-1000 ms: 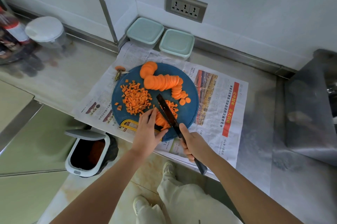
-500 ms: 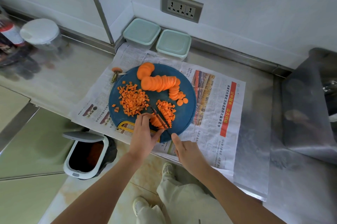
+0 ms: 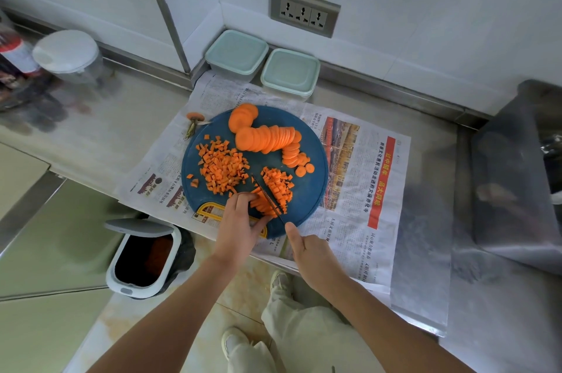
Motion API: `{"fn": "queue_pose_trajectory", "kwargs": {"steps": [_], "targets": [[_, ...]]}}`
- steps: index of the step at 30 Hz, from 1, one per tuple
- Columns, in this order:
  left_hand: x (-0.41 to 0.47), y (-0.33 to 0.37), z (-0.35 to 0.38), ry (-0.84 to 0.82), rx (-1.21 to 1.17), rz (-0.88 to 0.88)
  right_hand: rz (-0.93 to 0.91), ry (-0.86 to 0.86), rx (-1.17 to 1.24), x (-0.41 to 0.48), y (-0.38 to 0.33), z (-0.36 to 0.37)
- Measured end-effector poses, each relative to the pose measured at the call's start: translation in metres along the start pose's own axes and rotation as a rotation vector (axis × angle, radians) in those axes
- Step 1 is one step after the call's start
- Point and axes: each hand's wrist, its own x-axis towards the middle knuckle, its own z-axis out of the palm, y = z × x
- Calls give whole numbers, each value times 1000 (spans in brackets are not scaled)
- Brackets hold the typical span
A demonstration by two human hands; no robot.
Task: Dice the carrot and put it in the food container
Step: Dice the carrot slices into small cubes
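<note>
Strips of orange carrot [image 3: 262, 205] lie at the lower middle of the frame on a round dark-blue cutting board [image 3: 313, 190], pinned under the curled grip of the left hand [image 3: 238, 228]. The right hand [image 3: 308, 251] closes its grip round a thin dark knife [image 3: 267, 196], whose blade stands edge-down in the strips. Diced carrot cubes [image 3: 222, 170] sit left of centre, with round carrot slices [image 3: 267, 138] above. Two pale-green lidded square food containers [image 3: 237, 53] stand closed at top centre on the steel desk [image 3: 91, 129], beyond a spread newspaper [image 3: 359, 196].
</note>
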Motion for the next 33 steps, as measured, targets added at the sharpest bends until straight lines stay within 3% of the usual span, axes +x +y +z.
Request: {"fn": "queue_pose_trajectory", "kwargs": {"steps": [6, 19, 27, 31, 33], "targets": [[-2, 0, 2, -10, -27, 42, 7, -112, -69, 6, 1, -4], [3, -5, 2, -3, 11, 85, -10, -161, -269, 13, -11, -11], [5, -2, 2, -22, 53, 40, 142, -121, -138, 15, -18, -2], [1, 4, 3, -2, 70, 4, 236, -72, 159, 12, -7, -6], [2, 8, 4, 26, 73, -18, 230, -84, 101, 14, -3, -12]]}}
